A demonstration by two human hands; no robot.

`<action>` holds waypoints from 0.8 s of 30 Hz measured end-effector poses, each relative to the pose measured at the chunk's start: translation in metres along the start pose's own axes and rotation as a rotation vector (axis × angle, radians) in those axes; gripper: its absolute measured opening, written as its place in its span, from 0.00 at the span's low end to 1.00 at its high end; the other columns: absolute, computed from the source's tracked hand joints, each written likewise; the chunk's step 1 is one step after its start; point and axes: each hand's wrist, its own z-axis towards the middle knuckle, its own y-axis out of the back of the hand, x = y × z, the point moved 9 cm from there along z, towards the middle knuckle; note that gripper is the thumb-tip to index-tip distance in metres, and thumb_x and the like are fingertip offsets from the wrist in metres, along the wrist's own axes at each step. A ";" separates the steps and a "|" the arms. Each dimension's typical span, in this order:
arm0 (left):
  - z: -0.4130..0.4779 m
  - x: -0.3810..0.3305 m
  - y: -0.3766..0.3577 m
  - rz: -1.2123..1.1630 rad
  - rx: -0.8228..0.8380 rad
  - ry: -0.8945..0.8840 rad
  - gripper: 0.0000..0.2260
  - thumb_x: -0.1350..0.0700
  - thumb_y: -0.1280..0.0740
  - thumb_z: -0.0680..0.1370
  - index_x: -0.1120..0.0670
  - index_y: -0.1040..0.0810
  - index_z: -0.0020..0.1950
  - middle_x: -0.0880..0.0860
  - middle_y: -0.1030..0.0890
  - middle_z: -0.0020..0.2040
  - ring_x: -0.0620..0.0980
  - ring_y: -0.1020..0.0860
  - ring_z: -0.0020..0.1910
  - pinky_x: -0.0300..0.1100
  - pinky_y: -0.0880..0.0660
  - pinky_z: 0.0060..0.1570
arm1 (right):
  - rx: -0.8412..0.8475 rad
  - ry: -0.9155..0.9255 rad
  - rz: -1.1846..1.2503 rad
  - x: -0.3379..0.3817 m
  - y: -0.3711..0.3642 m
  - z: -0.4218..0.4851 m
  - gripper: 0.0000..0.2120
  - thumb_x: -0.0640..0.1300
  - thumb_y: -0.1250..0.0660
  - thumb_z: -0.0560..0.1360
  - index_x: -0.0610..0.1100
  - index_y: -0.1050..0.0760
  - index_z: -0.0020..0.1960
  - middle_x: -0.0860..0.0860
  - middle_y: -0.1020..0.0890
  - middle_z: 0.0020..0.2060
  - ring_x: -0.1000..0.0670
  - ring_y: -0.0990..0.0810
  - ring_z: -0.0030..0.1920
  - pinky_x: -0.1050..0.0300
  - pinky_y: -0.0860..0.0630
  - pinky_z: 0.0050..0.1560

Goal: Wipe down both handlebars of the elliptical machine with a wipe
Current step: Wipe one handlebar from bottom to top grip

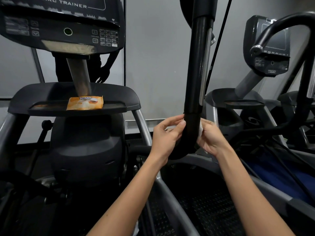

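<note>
console [61, 23] up top left, and under it an orange wipes pack [85, 103] lies flat on the tray [25, 99]. mid-frame the left hand [166, 137] has thumb and fingers curled in at the left side of the black handlebar [196, 82], low down where it starts to bend, pinching a sliver of the white wipe [200, 129], while the right hand [211, 138] pinches the bunched wipe against the bar's right side. a second machine [267, 46] stands further right, well apart from both hands.
</note>
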 end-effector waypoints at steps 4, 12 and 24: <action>-0.001 -0.001 0.004 0.058 -0.005 -0.008 0.08 0.65 0.33 0.76 0.58 0.20 0.54 0.52 0.19 0.44 0.42 0.18 0.40 0.36 0.21 0.48 | 0.018 -0.045 -0.041 -0.019 0.009 -0.007 0.12 0.39 0.39 0.72 0.39 0.16 0.41 0.43 0.16 0.41 0.49 0.17 0.41 0.59 0.19 0.43; -0.002 0.004 0.003 0.060 -0.001 0.032 0.08 0.63 0.34 0.77 0.55 0.20 0.54 0.56 0.19 0.51 0.39 0.20 0.39 0.31 0.23 0.45 | -0.185 0.202 -0.118 0.032 0.009 -0.025 0.09 0.32 0.39 0.75 0.35 0.20 0.47 0.44 0.16 0.40 0.51 0.18 0.41 0.61 0.21 0.42; -0.005 0.003 0.002 0.057 0.000 0.044 0.08 0.61 0.33 0.76 0.48 0.20 0.48 0.50 0.19 0.46 0.43 0.22 0.43 0.33 0.24 0.47 | -0.490 1.232 -0.958 0.042 -0.019 -0.101 0.06 0.30 0.31 0.71 0.33 0.20 0.49 0.47 0.23 0.45 0.49 0.22 0.45 0.61 0.25 0.50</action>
